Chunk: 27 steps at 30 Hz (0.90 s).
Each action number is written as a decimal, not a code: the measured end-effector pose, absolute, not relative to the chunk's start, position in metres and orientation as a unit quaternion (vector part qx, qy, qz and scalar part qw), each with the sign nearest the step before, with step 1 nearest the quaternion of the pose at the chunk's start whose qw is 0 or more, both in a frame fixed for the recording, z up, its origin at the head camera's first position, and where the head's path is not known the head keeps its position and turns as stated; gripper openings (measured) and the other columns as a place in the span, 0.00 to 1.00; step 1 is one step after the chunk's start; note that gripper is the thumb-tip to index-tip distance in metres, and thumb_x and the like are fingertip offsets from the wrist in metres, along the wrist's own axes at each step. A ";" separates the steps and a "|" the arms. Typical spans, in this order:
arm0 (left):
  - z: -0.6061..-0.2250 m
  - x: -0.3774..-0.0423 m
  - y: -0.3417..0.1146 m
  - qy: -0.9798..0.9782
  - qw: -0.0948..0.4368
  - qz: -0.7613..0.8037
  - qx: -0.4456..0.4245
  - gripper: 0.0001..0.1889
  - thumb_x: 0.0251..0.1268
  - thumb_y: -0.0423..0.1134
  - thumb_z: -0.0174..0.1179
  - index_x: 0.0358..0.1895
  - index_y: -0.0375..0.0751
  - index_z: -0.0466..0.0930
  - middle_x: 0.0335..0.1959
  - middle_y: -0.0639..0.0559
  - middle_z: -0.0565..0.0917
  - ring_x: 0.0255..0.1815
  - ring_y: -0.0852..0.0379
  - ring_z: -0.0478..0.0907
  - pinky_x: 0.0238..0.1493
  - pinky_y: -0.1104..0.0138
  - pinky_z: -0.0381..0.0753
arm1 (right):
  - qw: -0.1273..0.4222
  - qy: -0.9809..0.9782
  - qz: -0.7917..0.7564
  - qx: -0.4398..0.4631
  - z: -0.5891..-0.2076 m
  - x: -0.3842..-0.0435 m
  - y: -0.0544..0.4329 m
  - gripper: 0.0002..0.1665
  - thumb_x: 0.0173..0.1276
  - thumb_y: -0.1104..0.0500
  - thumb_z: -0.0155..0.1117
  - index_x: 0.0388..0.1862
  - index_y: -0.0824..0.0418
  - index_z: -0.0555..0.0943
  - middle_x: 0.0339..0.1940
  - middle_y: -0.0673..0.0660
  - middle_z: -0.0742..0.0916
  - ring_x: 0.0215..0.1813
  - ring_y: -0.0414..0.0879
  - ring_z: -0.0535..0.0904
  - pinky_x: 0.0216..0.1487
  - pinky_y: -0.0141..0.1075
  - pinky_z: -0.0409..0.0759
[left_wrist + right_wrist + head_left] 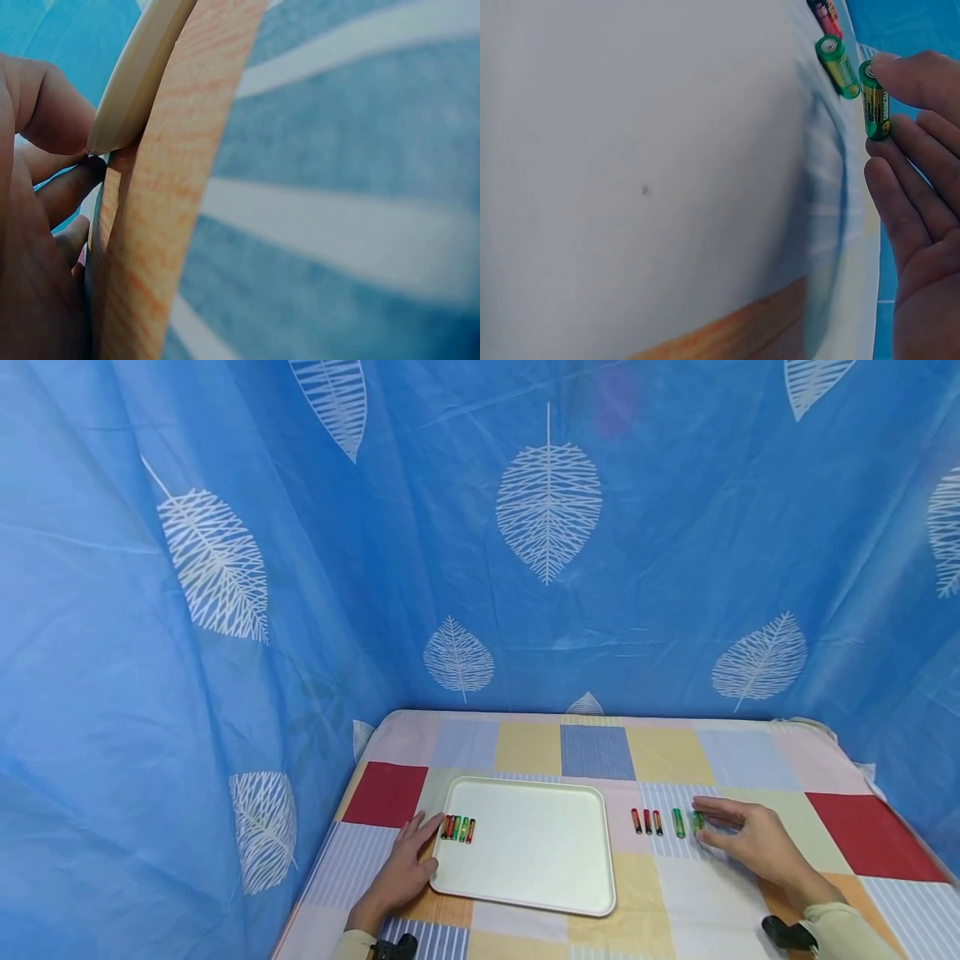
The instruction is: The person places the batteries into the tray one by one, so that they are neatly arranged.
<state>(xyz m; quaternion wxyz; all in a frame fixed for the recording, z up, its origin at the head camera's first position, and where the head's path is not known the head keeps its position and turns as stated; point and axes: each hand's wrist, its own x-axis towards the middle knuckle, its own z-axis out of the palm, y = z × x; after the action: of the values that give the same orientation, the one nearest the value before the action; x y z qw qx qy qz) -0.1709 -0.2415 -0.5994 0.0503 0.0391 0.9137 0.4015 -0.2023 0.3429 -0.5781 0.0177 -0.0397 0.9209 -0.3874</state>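
A green battery point(876, 105) stands between the thumb and fingertips of my right hand point(757, 843), which pinches it at its two ends. Beside it on the cloth lies another green battery point(678, 823), with three slim red batteries point(647, 822) in a row to its left. My left hand point(405, 864) rests at the left edge of a cream tray point(532, 852), its thumb and fingertips spread along the rim point(139, 82). Just inside that edge, close to the left fingertips, several red and green batteries point(463, 829) lie side by side on the tray.
A patchwork cloth point(637, 893) covers the table. Blue curtains point(637, 568) with white leaf prints hang behind the table and along its left side. A dark wrist device point(787, 933) sits at the right cuff, another point(395, 947) at the left.
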 end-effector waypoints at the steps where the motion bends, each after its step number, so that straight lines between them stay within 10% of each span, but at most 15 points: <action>1: -0.600 -0.171 -0.242 0.914 0.049 0.400 0.039 0.42 0.63 0.34 0.66 0.84 0.52 0.70 0.88 0.35 0.61 0.90 0.28 0.49 0.83 0.24 0.48 | 0.016 0.920 -0.390 -0.043 -0.577 -0.202 0.342 0.37 0.65 0.52 0.84 0.71 0.63 0.85 0.69 0.67 0.88 0.64 0.61 0.90 0.50 0.20 0.83; 27: -0.597 -0.171 -0.241 0.913 0.051 0.403 0.036 0.42 0.63 0.35 0.66 0.84 0.51 0.70 0.88 0.35 0.61 0.90 0.26 0.48 0.82 0.22 0.49 | -0.018 0.885 -0.430 -0.178 -0.562 -0.211 0.269 0.31 0.66 0.55 0.83 0.66 0.63 0.88 0.60 0.60 0.93 0.56 0.49 0.94 0.54 0.46 0.93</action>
<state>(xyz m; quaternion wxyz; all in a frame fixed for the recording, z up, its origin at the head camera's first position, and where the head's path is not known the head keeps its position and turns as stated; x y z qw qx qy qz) -0.1705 -0.2407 -0.5974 0.0514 0.0362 0.9132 0.4025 -0.2109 0.2686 -0.5622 -0.0182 -0.1779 0.8851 -0.4296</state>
